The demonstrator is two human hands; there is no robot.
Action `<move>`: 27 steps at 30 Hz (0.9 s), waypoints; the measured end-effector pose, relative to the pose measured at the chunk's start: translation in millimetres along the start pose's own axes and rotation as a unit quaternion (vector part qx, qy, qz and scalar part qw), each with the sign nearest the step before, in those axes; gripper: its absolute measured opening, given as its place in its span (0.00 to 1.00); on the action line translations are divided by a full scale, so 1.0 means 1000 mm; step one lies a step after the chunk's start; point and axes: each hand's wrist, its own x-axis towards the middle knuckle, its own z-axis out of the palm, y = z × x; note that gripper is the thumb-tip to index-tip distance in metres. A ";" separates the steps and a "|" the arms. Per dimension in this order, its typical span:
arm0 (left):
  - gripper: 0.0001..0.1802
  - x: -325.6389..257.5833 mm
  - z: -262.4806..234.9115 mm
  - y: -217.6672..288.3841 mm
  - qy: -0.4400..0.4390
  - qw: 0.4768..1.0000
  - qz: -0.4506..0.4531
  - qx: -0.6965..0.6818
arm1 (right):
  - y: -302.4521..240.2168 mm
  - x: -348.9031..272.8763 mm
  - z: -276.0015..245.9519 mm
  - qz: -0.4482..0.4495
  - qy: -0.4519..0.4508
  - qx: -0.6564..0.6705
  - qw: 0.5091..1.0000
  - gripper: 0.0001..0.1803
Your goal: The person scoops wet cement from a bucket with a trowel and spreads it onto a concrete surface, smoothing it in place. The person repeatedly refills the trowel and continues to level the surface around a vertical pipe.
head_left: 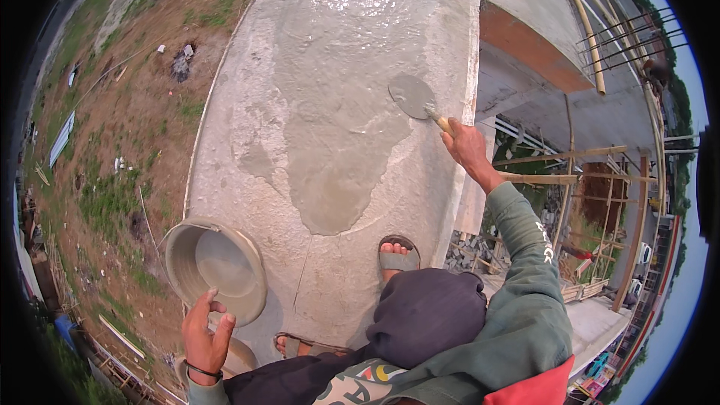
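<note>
My right hand (469,151) grips the wooden handle of a trowel (411,97) with a rounded blade. The blade lies on a patch of wet grey cement (330,172) spread over the concrete slab (236,120). That arm reaches forward, close to the slab's right edge. At lower left, my left hand (208,337) is open with thumb and fingers apart, beside the near rim of a bucket (253,255). Whether a fingertip touches the rim, I cannot tell. Greyish liquid or residue shows in the bucket's bottom.
My sandalled feet (399,253) stand on the slab. Another pale container (238,358) is partly hidden behind my left hand. Left of the slab's edge is grassy ground (112,180) far below. On the right are an opening, bamboo poles (592,37), protruding rebar and timber scaffolding (637,232).
</note>
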 end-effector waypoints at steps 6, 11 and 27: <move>0.27 0.006 0.006 -0.001 0.010 1.000 0.023 0.019 | -0.015 0.000 0.003 -0.164 -0.024 0.017 0.986 0.19; 0.27 0.003 0.006 -0.002 0.030 1.000 0.005 -0.001 | 0.017 0.129 -0.003 0.107 0.104 -0.036 0.988 0.18; 0.25 0.004 0.005 -0.002 0.033 0.999 -0.039 0.001 | -0.052 0.098 0.009 -0.340 -0.068 0.001 0.938 0.18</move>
